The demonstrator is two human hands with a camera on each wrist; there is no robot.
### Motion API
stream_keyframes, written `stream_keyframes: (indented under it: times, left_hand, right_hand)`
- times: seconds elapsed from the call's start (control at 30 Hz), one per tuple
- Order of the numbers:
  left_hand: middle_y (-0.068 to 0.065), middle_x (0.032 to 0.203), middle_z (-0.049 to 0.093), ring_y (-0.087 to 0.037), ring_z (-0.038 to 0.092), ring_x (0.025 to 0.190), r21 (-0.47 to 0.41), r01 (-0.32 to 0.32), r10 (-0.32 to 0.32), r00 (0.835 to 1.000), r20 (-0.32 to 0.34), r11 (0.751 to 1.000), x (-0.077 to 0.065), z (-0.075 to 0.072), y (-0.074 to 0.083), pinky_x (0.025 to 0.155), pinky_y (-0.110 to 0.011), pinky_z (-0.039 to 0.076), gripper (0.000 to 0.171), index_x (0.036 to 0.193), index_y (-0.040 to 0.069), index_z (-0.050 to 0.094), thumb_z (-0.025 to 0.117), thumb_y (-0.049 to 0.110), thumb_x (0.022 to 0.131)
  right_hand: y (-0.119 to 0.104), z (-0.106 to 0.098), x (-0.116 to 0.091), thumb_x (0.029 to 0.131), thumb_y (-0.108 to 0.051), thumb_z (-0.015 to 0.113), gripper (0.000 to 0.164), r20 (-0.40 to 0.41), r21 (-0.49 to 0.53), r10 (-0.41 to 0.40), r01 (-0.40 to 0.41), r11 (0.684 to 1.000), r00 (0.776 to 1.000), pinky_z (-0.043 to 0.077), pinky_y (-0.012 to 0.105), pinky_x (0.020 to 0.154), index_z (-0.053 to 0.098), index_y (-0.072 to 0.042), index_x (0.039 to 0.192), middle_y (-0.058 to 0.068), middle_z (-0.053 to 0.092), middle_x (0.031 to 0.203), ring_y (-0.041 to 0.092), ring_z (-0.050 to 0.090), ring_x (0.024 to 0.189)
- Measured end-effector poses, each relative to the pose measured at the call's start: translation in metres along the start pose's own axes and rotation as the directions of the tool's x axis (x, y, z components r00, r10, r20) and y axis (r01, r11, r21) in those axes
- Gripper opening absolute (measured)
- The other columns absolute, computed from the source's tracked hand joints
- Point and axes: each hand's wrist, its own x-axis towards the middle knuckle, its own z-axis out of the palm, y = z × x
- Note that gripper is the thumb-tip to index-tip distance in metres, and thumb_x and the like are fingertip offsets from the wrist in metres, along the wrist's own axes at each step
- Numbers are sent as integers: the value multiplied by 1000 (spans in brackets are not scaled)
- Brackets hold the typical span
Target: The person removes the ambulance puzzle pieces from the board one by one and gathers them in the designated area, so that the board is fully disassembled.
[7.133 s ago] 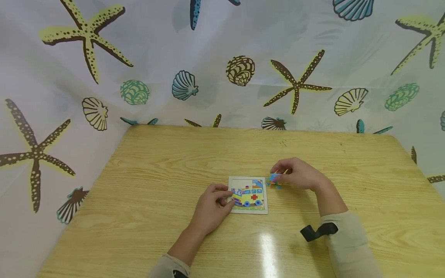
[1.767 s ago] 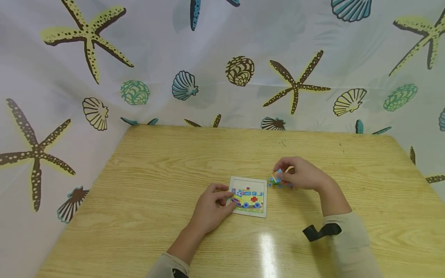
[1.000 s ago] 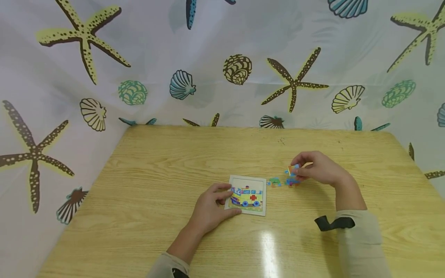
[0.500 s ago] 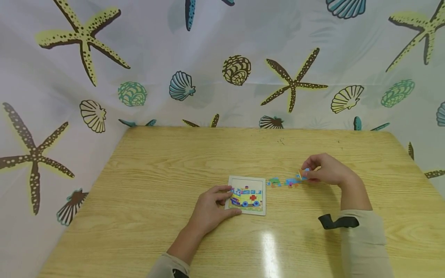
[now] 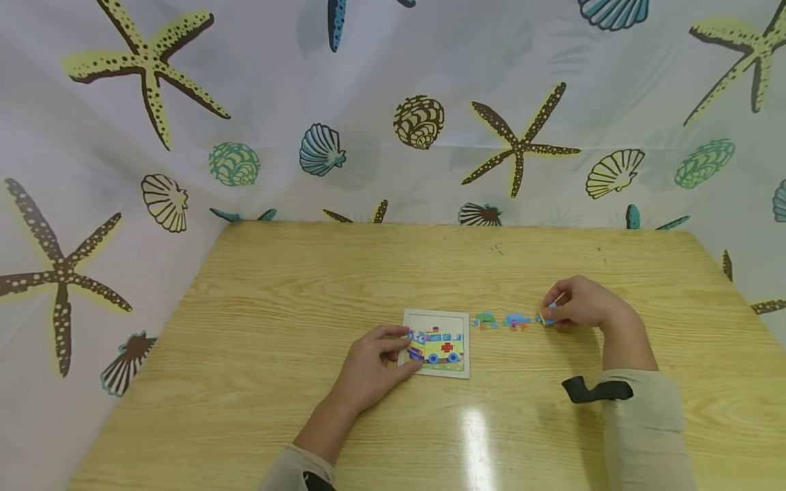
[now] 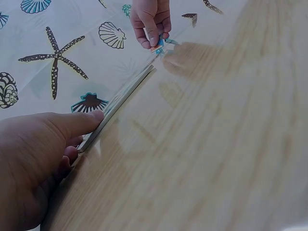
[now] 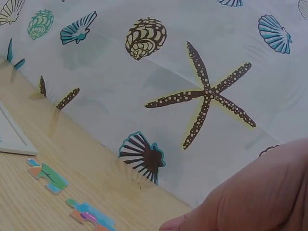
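Observation:
A square jigsaw board [image 5: 437, 313] with a yellow ambulance picture lies mid-table; the upper part of its tray shows bare. My left hand [image 5: 370, 368] grips its left side, with the thumb along the near edge of the board [image 6: 118, 107] in the left wrist view. To the right, my right hand [image 5: 586, 305] pinches a blue and orange puzzle piece [image 5: 548, 318], tilted low over the table. Between board and hand lie a green puzzle piece [image 5: 485, 320] and a blue and pink puzzle piece [image 5: 516, 321], apart from each other. The right wrist view hides the pinched piece.
The wooden table [image 5: 307, 286] has a bright light reflection near its front. A white curtain [image 5: 368, 88] printed with shells and starfish hangs behind and at both sides. Black straps [image 5: 597, 391] wrap the beige sleeves.
The upper pieces have come out of the board. My right hand has moved rightward with one piece, and the heap is now spread into a row. My left hand has stayed on the board.

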Motion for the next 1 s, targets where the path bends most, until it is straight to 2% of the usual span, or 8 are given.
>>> stream_keyframes:
  times: [0.1, 0.27, 0.37, 0.57, 0.73, 0.87, 1.0]
  left_hand:
    - [1, 124, 67, -7, 55, 81, -3, 4, -4, 1000, 0, 1000, 0, 0, 0, 70, -20, 46, 40, 112, 5, 76, 87, 24, 78]
    - [0, 121, 67, -8, 54, 80, -18, 5, -6, 1000, -6, 1000, 2, 0, 1, 69, -20, 45, 38, 109, 5, 77, 88, 23, 77]
    - [0, 121, 67, -8, 54, 80, -30, 6, -6, 1000, -14, 1000, 3, 0, 2, 68, -20, 45, 37, 107, 5, 77, 88, 22, 76]
    - [-2, 123, 66, -9, 54, 80, -61, 32, -33, 999, -13, 998, 2, 0, 2, 68, -20, 44, 33, 105, 6, 78, 88, 20, 76]
    - [-1, 125, 65, -9, 55, 82, -73, 57, -57, 998, -3, 996, 0, 1, 1, 70, -21, 45, 23, 97, 13, 80, 87, 23, 78]
    - [0, 127, 64, -9, 55, 84, -73, 69, -68, 998, 10, 995, 0, 0, 2, 73, -22, 47, 14, 90, 18, 81, 86, 25, 79]
    - [0, 128, 63, -10, 56, 85, -67, 74, -73, 997, 17, 995, -1, 0, 3, 75, -24, 47, 12, 88, 18, 81, 85, 26, 80]
  right_hand:
    - [-2, 2, -1, 94, -10, 67, 23, 0, -18, 39, -39, 999, 999, 55, 30, 66, 62, 8, 107, 8, 67, 82, 12, 64, 67]
    - [-4, 3, -3, 90, -14, 72, 24, -55, -52, 120, -123, 991, 991, 53, 28, 65, 64, 6, 102, 5, 65, 78, 12, 60, 65]
    - [-5, 3, -3, 88, -13, 74, 23, -78, -56, 133, -137, 989, 988, 51, 28, 64, 64, 5, 100, 3, 64, 77, 12, 59, 65]
    - [-13, 7, 1, 87, -13, 74, 22, -54, -55, 83, -86, 995, 995, 52, 28, 63, 65, 4, 100, 1, 66, 74, 11, 60, 62]
    - [-22, 13, 4, 91, -18, 71, 25, -34, -42, 28, -30, 999, 999, 52, 31, 63, 64, 3, 101, 3, 66, 71, 13, 60, 62]
    - [-26, 18, 7, 94, -21, 69, 27, -18, -21, -21, 21, 1000, 1000, 51, 33, 63, 64, 3, 105, 6, 67, 73, 17, 60, 64]
    - [-29, 22, 11, 95, -22, 68, 30, -6, 17, -53, 53, 998, 999, 52, 34, 65, 63, 3, 109, 8, 67, 78, 18, 62, 66]
